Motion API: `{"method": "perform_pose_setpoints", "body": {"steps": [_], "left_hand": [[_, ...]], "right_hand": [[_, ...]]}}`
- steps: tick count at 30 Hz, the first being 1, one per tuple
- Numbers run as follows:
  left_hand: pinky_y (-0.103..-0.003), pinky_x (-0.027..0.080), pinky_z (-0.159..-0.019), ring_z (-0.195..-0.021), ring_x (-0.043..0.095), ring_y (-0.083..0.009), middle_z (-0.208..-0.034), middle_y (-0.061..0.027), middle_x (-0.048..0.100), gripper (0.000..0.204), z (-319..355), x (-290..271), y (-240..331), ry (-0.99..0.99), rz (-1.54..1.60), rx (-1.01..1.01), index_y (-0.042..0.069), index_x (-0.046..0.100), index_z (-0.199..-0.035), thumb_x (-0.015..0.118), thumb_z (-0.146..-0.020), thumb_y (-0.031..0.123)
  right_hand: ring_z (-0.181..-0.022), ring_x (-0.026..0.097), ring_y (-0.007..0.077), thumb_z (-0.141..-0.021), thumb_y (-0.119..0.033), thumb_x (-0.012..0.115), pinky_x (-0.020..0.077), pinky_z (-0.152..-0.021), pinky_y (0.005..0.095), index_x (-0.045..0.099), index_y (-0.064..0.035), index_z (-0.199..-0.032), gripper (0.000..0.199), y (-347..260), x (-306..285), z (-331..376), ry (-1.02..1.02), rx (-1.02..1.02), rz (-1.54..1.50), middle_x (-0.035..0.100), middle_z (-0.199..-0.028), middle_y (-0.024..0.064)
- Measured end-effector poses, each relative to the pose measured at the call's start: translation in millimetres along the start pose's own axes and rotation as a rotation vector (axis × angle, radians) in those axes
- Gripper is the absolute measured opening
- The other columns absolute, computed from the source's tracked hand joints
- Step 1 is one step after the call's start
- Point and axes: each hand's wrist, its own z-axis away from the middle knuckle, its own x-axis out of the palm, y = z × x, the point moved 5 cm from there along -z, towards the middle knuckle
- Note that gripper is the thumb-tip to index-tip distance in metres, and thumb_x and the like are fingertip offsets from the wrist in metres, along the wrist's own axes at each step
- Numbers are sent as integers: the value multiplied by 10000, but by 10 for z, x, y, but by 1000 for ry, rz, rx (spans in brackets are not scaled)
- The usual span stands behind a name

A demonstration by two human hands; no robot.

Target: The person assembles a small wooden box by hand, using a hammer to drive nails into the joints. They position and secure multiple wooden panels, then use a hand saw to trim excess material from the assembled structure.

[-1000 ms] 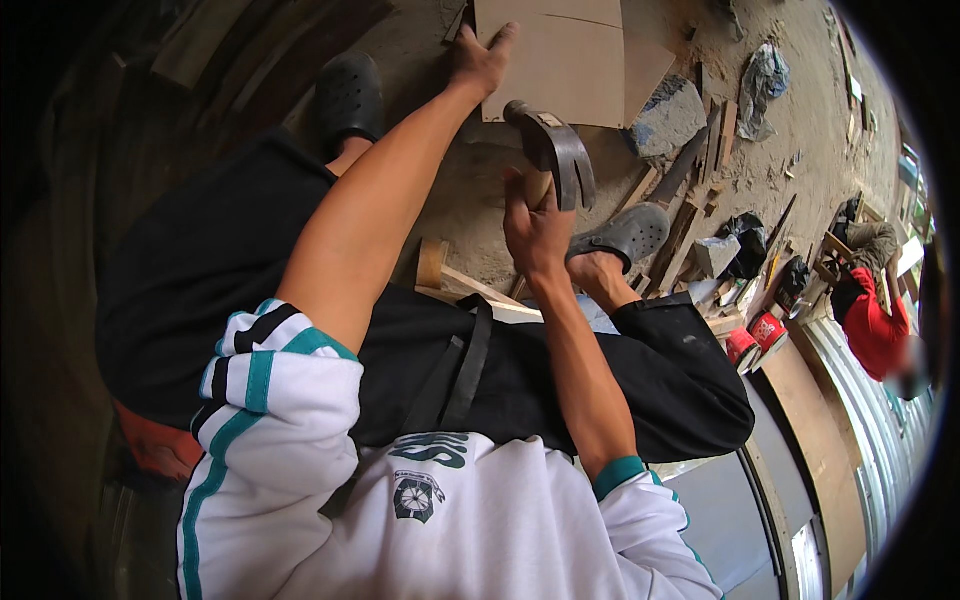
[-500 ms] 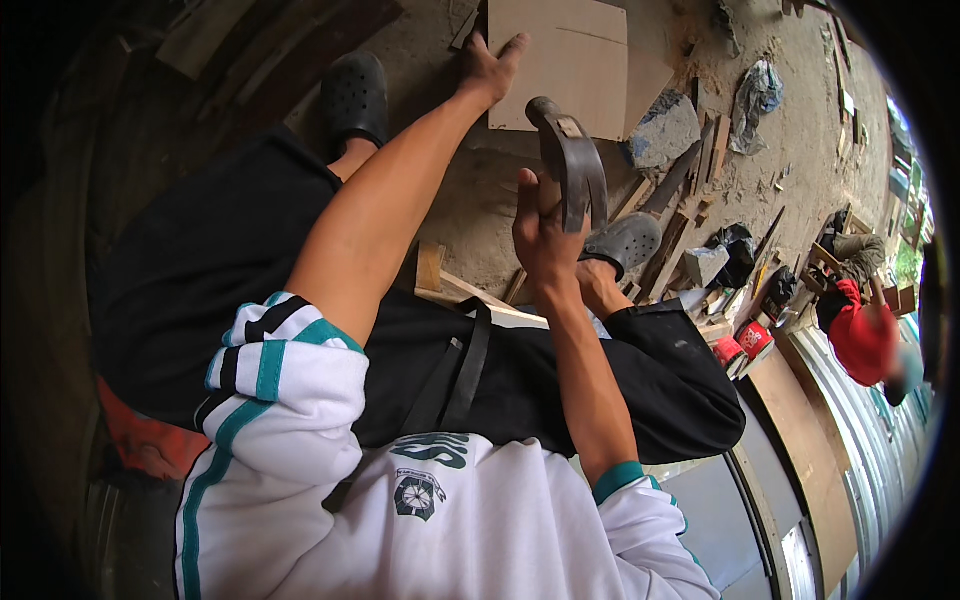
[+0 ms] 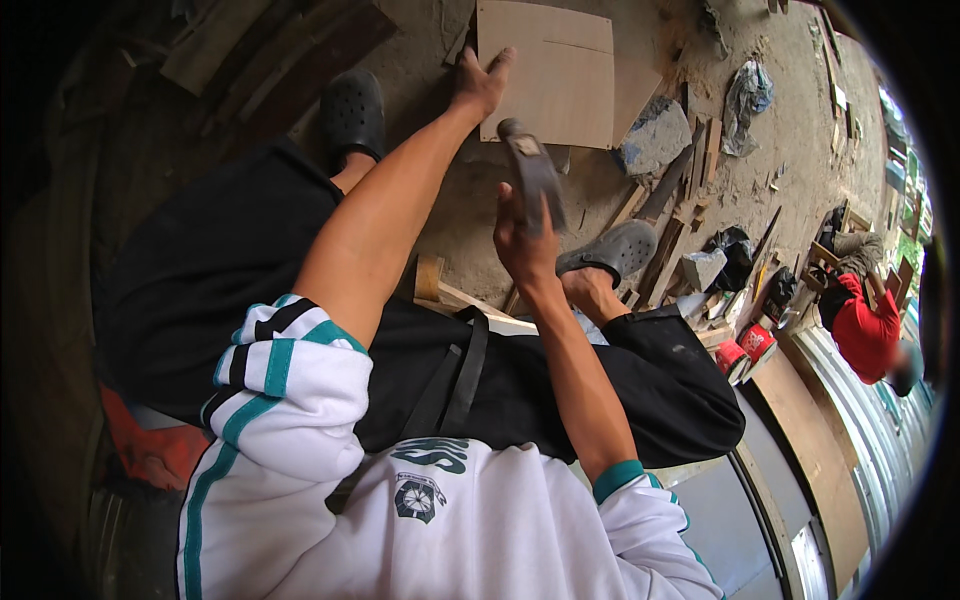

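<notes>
My right hand (image 3: 525, 243) grips the wooden handle of a hammer (image 3: 532, 170), whose grey metal head is raised above the ground. My left hand (image 3: 480, 82) reaches far forward and presses flat with spread fingers on the near edge of a light brown plywood board (image 3: 550, 70) lying on the dusty floor. The hammer head hangs just to the right of and below that hand, over the board's near edge. I crouch in black trousers, with a black clog (image 3: 352, 110) on the left foot and a grey clog (image 3: 612, 250) on the right.
Wood offcuts and slats (image 3: 672, 225) lie scattered right of the board, with a grey stone block (image 3: 655, 140). Two red cans (image 3: 745, 350) sit near a large brown panel (image 3: 815, 450). A person in a red shirt (image 3: 865, 325) crouches at the far right. Planks (image 3: 260, 50) are stacked upper left.
The hammer has swung up and forward toward the board. My left hand has stayed pressed on the board's edge.
</notes>
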Motion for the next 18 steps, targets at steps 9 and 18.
{"method": "perform_pose_setpoints", "body": {"steps": [9,18], "left_hand": [[-417,435,-981,-1204,523,-394,-1271,-352,504,920,-6,23,-64,-52,-28,-39,-192,363,-1300,635,-837,555],[-398,452,-961,-1160,556,-385,-1234,-331,542,897,-62,54,-104,-19,11,22,-190,351,-1307,631,-854,532]], "right_hand": [[-632,613,358,-920,-186,634,459,-583,420,554,-9,-1043,230,141,-20,44,-43,116,-80,617,-739,190],[-663,603,440,-909,-149,604,460,-578,451,537,9,-1071,236,150,14,-6,-146,243,-74,612,-747,250]]}}
